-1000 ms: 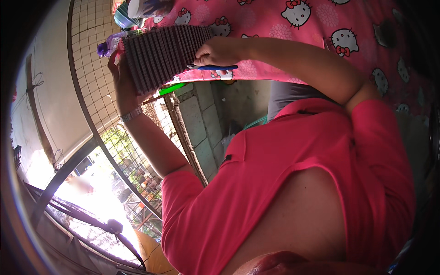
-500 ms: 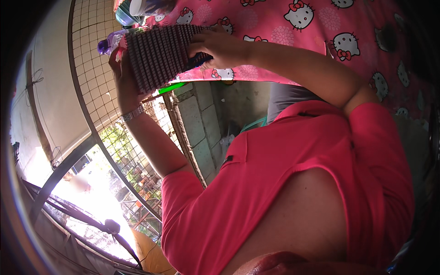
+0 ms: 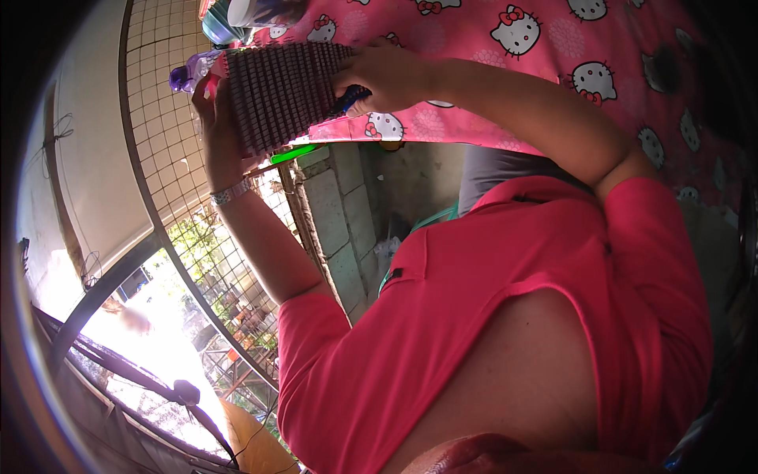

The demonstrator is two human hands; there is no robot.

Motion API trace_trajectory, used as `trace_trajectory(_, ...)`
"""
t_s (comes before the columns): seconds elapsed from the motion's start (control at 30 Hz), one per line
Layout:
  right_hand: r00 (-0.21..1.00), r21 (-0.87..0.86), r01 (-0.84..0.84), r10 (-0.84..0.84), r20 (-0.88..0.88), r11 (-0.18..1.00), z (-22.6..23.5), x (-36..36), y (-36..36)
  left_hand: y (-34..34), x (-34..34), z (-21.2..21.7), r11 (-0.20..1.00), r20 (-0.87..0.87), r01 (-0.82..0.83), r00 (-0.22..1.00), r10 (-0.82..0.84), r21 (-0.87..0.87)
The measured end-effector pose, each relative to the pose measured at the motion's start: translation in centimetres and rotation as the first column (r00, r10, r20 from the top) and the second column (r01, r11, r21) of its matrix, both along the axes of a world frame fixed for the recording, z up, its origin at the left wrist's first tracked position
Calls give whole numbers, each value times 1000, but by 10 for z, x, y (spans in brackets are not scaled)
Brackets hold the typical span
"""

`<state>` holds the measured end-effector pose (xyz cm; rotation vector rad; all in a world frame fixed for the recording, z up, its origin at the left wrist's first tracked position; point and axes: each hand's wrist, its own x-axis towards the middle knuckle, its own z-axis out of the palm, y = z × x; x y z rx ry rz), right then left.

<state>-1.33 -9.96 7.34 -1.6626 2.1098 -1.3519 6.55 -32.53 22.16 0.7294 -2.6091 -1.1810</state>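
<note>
A dark panel (image 3: 284, 95) with a ribbed, checked surface is held up over the near left part of the table; I cannot tell its exact kind. My left hand (image 3: 217, 130), with a metal-banded watch (image 3: 230, 192) on its wrist, grips the panel's left edge. A small pink bit (image 3: 212, 87) shows by its fingers. My right hand (image 3: 383, 75) is closed on the panel's right side, fingers curled over the edge. Beneath those fingers a dark blue piece (image 3: 354, 98) shows, partly hidden. What lies behind the panel is out of sight.
A pink cartoon-printed cloth (image 3: 564, 47) covers the table. Behind the panel's left edge lie a purple-capped clear bottle (image 3: 183, 77) and a white container (image 3: 253, 12). A bright green strip (image 3: 294, 152) shows at the table's front edge. Wire mesh (image 3: 162, 95) rises on the left.
The panel and both hands have shifted slightly to the right. More of the dark blue piece shows under my right fingers. Both hands keep their grip.
</note>
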Motion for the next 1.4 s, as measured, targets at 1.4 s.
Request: trace_trajectory(1.4, 999, -105, 30, -34, -38, 994, -41, 3, 3, 16, 0, 5, 999, 4, -26, 1000, 25, 31)
